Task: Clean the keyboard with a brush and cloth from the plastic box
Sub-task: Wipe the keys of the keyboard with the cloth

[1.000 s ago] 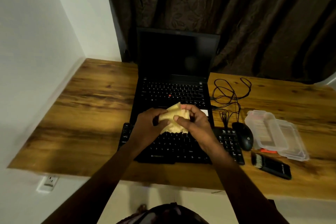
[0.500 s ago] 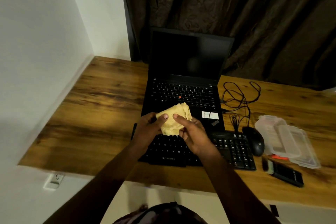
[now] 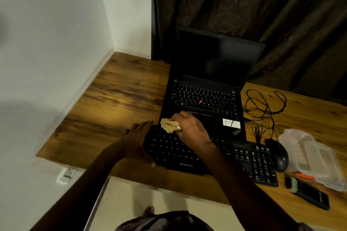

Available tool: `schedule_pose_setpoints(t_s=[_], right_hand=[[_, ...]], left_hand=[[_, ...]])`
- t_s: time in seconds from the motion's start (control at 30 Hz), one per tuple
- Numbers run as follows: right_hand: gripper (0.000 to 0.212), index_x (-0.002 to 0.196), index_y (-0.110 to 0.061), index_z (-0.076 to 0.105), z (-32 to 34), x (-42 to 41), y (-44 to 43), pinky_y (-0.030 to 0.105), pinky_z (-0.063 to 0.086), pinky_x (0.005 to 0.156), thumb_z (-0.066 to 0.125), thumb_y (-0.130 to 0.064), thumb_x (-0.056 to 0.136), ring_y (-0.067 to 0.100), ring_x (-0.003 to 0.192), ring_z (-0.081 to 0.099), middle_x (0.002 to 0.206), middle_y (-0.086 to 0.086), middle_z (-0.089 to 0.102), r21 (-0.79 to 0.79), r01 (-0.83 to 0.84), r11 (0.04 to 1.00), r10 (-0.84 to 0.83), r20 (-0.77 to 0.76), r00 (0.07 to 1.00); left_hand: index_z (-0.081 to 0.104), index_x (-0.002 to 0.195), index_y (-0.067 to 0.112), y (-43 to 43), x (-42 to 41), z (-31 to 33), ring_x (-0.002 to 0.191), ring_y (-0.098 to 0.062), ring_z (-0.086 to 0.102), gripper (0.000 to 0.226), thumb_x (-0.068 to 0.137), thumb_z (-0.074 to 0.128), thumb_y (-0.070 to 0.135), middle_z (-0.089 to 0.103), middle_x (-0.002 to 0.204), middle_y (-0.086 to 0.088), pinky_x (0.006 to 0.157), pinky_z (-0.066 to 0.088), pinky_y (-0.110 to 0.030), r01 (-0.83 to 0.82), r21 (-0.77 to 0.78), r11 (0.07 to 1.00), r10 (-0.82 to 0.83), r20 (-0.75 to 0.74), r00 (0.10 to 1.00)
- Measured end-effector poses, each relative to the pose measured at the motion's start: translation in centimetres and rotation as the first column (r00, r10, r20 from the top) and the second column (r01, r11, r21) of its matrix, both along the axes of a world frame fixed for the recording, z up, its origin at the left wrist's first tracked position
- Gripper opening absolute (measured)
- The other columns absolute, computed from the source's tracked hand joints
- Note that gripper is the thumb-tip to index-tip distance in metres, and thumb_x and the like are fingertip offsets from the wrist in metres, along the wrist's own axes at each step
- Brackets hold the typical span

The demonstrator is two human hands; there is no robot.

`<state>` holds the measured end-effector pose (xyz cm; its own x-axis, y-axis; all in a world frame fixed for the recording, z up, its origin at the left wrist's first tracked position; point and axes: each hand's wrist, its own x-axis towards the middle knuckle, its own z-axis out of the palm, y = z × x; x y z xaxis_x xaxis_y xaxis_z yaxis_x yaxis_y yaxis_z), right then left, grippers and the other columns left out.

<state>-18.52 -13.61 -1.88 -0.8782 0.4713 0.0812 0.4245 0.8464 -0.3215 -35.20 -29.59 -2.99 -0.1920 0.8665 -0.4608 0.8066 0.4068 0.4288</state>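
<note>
My right hand [image 3: 189,127] grasps the balled cloth [image 3: 170,125] at the far-left corner of the keyboard [image 3: 187,153]; left hand [image 3: 139,140] grips its left end. Long axis runs rightward from the cloth, so I'd wipe that way.

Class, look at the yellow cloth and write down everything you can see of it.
The cloth is pale yellow, soft-looking fabric, crumpled into a small wad with its folds showing. The right hand grips it from the right with fingers curled round it, so part of it is hidden. It sits at the far left corner of the black keyboard, just in front of the laptop, and appears to be pressed on the top rows of keys.
</note>
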Motion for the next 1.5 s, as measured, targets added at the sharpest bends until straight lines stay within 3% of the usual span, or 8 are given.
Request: schedule_pose_setpoints(t_s=[0.1, 0.17, 0.3, 0.73, 0.9, 1.27, 1.43, 1.5], right_hand=[[0.029, 0.116, -0.023, 0.067, -0.4, -1.0, -0.7, 0.036, 0.042, 0.090, 0.068, -0.027, 0.088, 0.023, 0.109, 0.051, 0.112, 0.001, 0.059, 0.050, -0.036, 0.998, 0.035, 0.023, 0.999], [0.026, 0.114, -0.023, 0.069, -0.6, -1.4, -0.8, 0.039, 0.039, 0.092, 0.066, -0.030, 0.089, 0.022, 0.112, 0.048, 0.115, -0.002, 0.059, 0.072, -0.045, 0.996, 0.042, 0.048, 0.998], [0.024, 0.116, -0.021, 0.068, -0.4, -1.7, -0.5, 0.041, 0.045, 0.094, 0.064, -0.024, 0.092, 0.021, 0.116, 0.047, 0.126, -0.004, 0.057, -0.033, -0.061, 0.998, 0.063, 0.075, 0.995], [0.035, 0.111, -0.022, 0.074, -0.1, -2.4, -0.8, 0.031, 0.046, 0.092, 0.063, 0.000, 0.086, 0.019, 0.107, 0.047, 0.111, -0.003, 0.060, -0.069, -0.111, 0.991, 0.119, 0.133, 0.984], [0.034, 0.114, -0.017, 0.071, 0.0, -3.1, -2.1, 0.038, 0.047, 0.097, 0.059, -0.004, 0.086, 0.025, 0.113, 0.048, 0.117, 0.001, 0.059, -0.034, -0.021, 0.999, 0.026, 0.157, 0.987], [0.034, 0.115, -0.019, 0.072, 0.8, -1.8, -2.3, 0.036, 0.046, 0.097, 0.060, -0.003, 0.087, 0.024, 0.115, 0.050, 0.118, 0.002, 0.059, 0.003, 0.059, 0.998, -0.059, 0.191, 0.980], [0.035, 0.122, -0.018, 0.068, 1.1, -3.1, -4.2, 0.039, 0.045, 0.098, 0.057, -0.007, 0.091, 0.027, 0.119, 0.047, 0.124, 0.005, 0.056, -0.008, 0.062, 0.998, -0.059, 0.192, 0.980], [0.035, 0.124, -0.018, 0.067, 0.9, -4.0, -5.0, 0.038, 0.042, 0.099, 0.057, -0.007, 0.092, 0.027, 0.121, 0.045, 0.128, 0.004, 0.054, 0.004, 0.057, 0.998, -0.056, 0.206, 0.977]], left_hand=[[-0.006, 0.157, 0.018, 0.1, 0.1, -0.3, 0.148, -0.028, 0.001, 0.161, 0.036, 0.084, 0.073, -0.001, 0.164, 0.003, 0.116, 0.013, -0.053, 0.058, -0.048, 0.997, -0.062, -0.070, 0.996], [-0.005, 0.157, 0.019, 0.2, 0.0, -0.9, 0.148, -0.030, 0.002, 0.151, 0.048, 0.089, 0.063, -0.001, 0.164, 0.002, 0.116, 0.014, -0.054, 0.077, -0.025, 0.997, -0.079, -0.093, 0.993], [-0.003, 0.158, 0.021, 0.2, -0.6, -1.9, 0.147, -0.030, 0.003, 0.150, 0.048, 0.088, 0.067, 0.000, 0.163, 0.002, 0.114, 0.016, -0.055, 0.074, 0.030, 0.997, -0.071, -0.101, 0.992], [0.007, 0.154, 0.031, 0.3, -1.3, -2.9, 0.141, -0.030, 0.014, 0.148, 0.035, 0.081, 0.080, 0.009, 0.156, 0.004, 0.108, 0.025, -0.057, 0.089, 0.099, 0.991, -0.075, -0.139, 0.988], [0.006, 0.154, 0.030, 0.4, -1.0, -2.5, 0.141, -0.029, 0.013, 0.148, 0.037, 0.082, 0.078, 0.008, 0.157, 0.003, 0.108, 0.025, -0.053, 0.081, 0.087, 0.993, -0.067, -0.150, 0.986], [0.011, 0.151, 0.033, 0.3, -1.1, -2.0, 0.137, -0.027, 0.016, 0.143, 0.035, 0.081, 0.080, 0.012, 0.154, 0.005, 0.105, 0.030, -0.057, 0.088, 0.109, 0.990, -0.072, -0.143, 0.987], [0.005, 0.154, 0.033, 0.3, -1.1, -2.1, 0.140, -0.029, 0.015, 0.155, 0.024, 0.069, 0.089, 0.009, 0.157, 0.005, 0.102, 0.031, -0.055, 0.077, 0.079, 0.994, -0.066, -0.139, 0.988], [0.002, 0.155, 0.031, 0.3, -1.1, -2.1, 0.140, -0.030, 0.014, 0.156, 0.028, 0.076, 0.085, 0.007, 0.158, 0.005, 0.103, 0.030, -0.057, 0.075, 0.069, 0.995, -0.065, -0.143, 0.988]])
